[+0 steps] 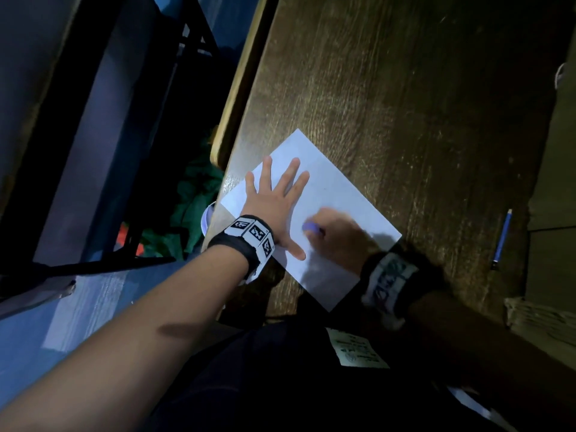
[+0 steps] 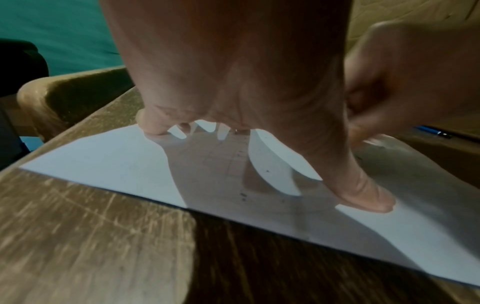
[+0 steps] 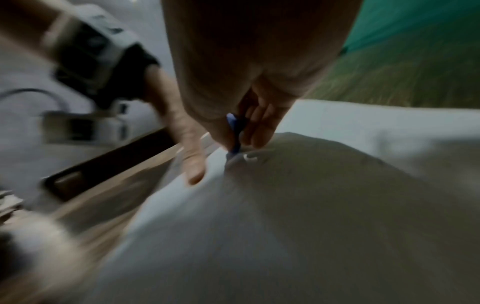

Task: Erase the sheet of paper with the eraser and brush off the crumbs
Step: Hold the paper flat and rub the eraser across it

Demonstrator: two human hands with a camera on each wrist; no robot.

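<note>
A white sheet of paper lies askew on the wooden desk, near its left edge. My left hand lies flat on the sheet with fingers spread, pressing it down; in the left wrist view the fingertips touch the paper. My right hand pinches a small purple-blue eraser against the sheet just right of the left thumb. The right wrist view is blurred and shows the eraser between the fingers, its tip on the paper. A few dark crumbs lie on the sheet.
A blue pencil lies on the desk to the right of the sheet. Cardboard boxes stand along the right side. The desk's left edge runs close to the paper, with a dark chair frame and green cloth below.
</note>
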